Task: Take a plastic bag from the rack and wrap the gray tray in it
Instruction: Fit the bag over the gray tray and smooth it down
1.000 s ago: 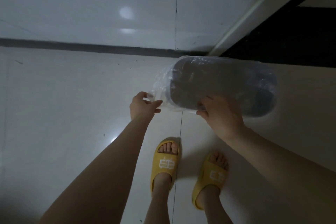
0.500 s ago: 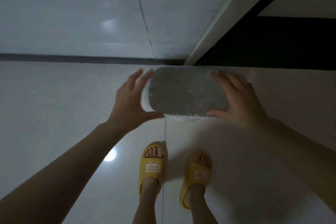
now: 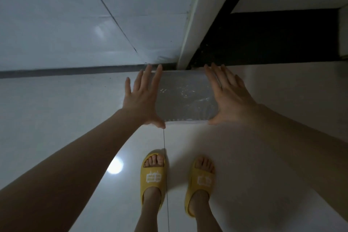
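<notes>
A gray tray (image 3: 185, 98), wrapped in a clear plastic bag with glinting wrinkles, is held level in the air above the floor. My left hand (image 3: 144, 98) presses flat against its left end, fingers stretched forward and thumb under the near edge. At the right end my right hand (image 3: 228, 96) does the same. The tray is clamped between both palms. Its two ends are hidden behind my hands.
White glossy floor tiles (image 3: 56, 118) lie below, with my feet in yellow slippers (image 3: 153, 174) underneath the tray. A tiled wall (image 3: 75, 15) rises ahead, with a white door frame (image 3: 192, 30) and a dark opening (image 3: 263, 37) to its right.
A second ago my fingers pinched the loose bag at the tray's left and front. Both hands have since shifted to the tray's ends with flat palms, and the bag lies smooth.
</notes>
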Tool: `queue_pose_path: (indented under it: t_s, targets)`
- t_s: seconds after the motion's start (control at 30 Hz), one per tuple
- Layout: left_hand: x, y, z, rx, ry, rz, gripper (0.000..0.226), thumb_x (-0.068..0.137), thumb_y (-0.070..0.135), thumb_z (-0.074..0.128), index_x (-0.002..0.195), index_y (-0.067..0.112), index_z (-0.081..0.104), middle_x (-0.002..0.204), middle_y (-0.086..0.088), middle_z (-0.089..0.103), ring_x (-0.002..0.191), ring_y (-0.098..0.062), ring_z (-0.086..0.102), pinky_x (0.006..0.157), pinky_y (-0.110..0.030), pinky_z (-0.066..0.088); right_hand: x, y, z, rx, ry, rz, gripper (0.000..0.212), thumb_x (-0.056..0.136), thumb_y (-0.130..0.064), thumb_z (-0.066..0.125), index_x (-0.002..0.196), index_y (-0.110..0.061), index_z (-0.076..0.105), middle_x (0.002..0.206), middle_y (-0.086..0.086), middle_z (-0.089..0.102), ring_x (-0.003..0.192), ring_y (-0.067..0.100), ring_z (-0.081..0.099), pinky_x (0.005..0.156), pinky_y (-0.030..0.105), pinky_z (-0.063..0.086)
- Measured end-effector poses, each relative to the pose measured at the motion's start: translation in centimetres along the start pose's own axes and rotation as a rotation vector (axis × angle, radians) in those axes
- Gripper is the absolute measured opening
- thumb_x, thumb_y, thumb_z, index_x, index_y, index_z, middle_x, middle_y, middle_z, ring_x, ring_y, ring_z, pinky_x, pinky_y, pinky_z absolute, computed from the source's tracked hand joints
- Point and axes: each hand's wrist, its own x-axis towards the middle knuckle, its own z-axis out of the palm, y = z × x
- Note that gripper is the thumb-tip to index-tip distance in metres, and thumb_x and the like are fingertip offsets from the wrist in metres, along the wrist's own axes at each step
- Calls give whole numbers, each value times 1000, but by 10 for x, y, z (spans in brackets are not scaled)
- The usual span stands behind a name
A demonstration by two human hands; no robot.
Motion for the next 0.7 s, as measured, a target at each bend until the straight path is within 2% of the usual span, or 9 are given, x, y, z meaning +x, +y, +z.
queue_pose_path:
  t_s: [0.13, 0.3, 0.4, 0.47, 0.53, 0.6, 0.7]
  targets:
    - [-1, -7, 2, 11, -1, -24, 161, 33, 61, 84, 139, 21, -30, 158, -11, -9, 145, -31, -6, 108, -52, -10, -6, 10, 5, 31, 10, 27, 154, 40, -51, 87, 143, -17, -23, 158, 3, -19, 146, 23, -11, 118, 51, 9]
    - [-2, -13, 3, 88, 7, 5, 158, 37, 58, 85, 139, 20, -29, 158, -11, -5, 145, -31, 1, 112, -55, -5, -12, 22, 12, 71, 31, 82, 153, 41, -49, 88, 143, -15, -20, 158, 3, -16, 145, 25, 7, 114, 51, 22]
    - [-4, -11, 3, 102, 18, -16, 156, 39, 54, 86, 140, 20, -27, 158, -11, -4, 145, -31, 3, 112, -56, -3, -14, 21, 14, 90, 43, 85, 149, 44, -43, 88, 144, -15, -19, 158, 2, -15, 145, 24, 9, 114, 50, 25]
    - [-6, -8, 3, 115, 16, -32, 155, 41, 54, 86, 140, 19, -28, 158, -11, -7, 145, -31, 1, 113, -56, -3, -14, 17, 12, 85, 25, 118, 149, 46, -37, 88, 143, -16, -23, 157, 2, -20, 146, 23, 1, 116, 51, 19]
    - [-6, -6, 1, 137, 4, -34, 155, 41, 56, 85, 139, 17, -30, 158, -11, -12, 145, -30, -3, 112, -54, -5, -15, 9, 7, 47, -3, 138, 151, 46, -38, 89, 142, -16, -25, 156, 5, -25, 146, 26, -9, 117, 52, 6]
    - [-6, -7, -1, 163, -1, -21, 157, 40, 58, 84, 138, 16, -32, 157, -11, -16, 145, -30, -6, 111, -52, -10, -19, -3, 5, -36, 22, 53, 150, 44, -46, 88, 143, -17, -20, 156, 8, -23, 144, 31, -13, 115, 55, -2]
    - [-7, -6, -1, 184, 6, -6, 159, 40, 59, 84, 136, 15, -35, 157, -11, -19, 145, -30, -5, 111, -52, -9, -28, -25, 14, -82, -5, -166, 128, 58, -48, 81, 147, -16, -6, 159, 7, -9, 145, 30, -8, 116, 49, 2]
